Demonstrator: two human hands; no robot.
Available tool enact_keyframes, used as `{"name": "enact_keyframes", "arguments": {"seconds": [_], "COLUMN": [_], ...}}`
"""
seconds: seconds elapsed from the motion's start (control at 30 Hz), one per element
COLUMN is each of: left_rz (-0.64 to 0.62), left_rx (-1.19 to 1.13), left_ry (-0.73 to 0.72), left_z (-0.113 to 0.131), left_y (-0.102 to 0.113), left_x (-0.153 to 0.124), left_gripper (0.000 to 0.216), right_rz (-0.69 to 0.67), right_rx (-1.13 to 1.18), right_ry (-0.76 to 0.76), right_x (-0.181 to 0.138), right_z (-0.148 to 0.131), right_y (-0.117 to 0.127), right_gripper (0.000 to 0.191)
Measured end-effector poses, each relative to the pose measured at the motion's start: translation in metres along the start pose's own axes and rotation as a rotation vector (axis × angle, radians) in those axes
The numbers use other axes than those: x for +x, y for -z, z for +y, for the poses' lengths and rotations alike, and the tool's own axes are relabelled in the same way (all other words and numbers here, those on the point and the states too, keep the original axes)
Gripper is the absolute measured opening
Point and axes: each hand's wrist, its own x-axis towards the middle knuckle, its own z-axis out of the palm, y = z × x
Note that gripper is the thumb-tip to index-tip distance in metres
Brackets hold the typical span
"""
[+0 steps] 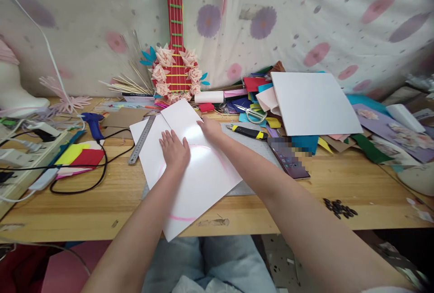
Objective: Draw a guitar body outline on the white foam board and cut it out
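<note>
A large white foam board [203,184] with faint pink curved marks lies at an angle in front of me, its near corner past the table edge. A seam or cut line runs down its upper part. My left hand [174,150] presses flat on the board, fingers spread. My right hand [210,131] is closed at the board's upper right edge; its far fingers are partly hidden. A steel ruler [142,140] lies along the board's left side. Under the board, part of a grey cutting mat [249,185] shows. A yellow-and-black utility knife [248,132] rests on the mat.
Right of the mat are a phone [288,159], scissors [252,113], another white board [315,103] on coloured felt, and dark beads [340,208]. A red flower-decorated guitar [176,71] stands behind. At left lie a blue glue gun [93,125], black cable and power strip [34,164].
</note>
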Motion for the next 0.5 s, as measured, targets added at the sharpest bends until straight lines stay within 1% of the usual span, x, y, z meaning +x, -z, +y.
{"name": "enact_keyframes", "arguments": {"seconds": [0.1, 0.13, 0.23, 0.3, 0.33, 0.4, 0.47, 0.5], "left_rz": [0.028, 0.032, 0.039, 0.048, 0.057, 0.079, 0.076, 0.05], "left_rx": [-0.032, -0.057, -0.182, -0.271, -0.303, -0.336, -0.349, -0.345], "left_ry": [0.015, 0.017, 0.049, 0.095, 0.114, 0.133, 0.126, 0.111], "left_z": [-0.003, -0.004, -0.009, -0.013, -0.015, -0.018, -0.021, -0.023], "left_y": [-0.002, -0.002, -0.001, 0.001, 0.003, 0.007, 0.013, 0.016], "left_x": [0.001, 0.002, 0.004, 0.007, 0.009, 0.013, 0.017, 0.018], "left_gripper": [0.055, 0.053, 0.05, 0.051, 0.052, 0.054, 0.055, 0.055], "right_rz": [0.035, 0.086, 0.146, 0.193, 0.188, 0.145, 0.101, 0.092], "right_rx": [-0.055, -0.078, -0.19, -0.28, -0.32, -0.355, -0.36, -0.358], "right_ry": [0.056, 0.087, 0.078, 0.087, 0.091, 0.053, 0.014, 0.006], "right_x": [-0.006, -0.009, -0.017, -0.023, -0.026, -0.031, -0.034, -0.035], "right_z": [0.018, 0.029, 0.072, 0.102, 0.114, 0.133, 0.143, 0.144], "right_y": [0.006, 0.01, 0.024, 0.031, 0.032, 0.031, 0.026, 0.024], "right_gripper": [0.044, 0.043, 0.035, 0.037, 0.042, 0.05, 0.05, 0.047]}}
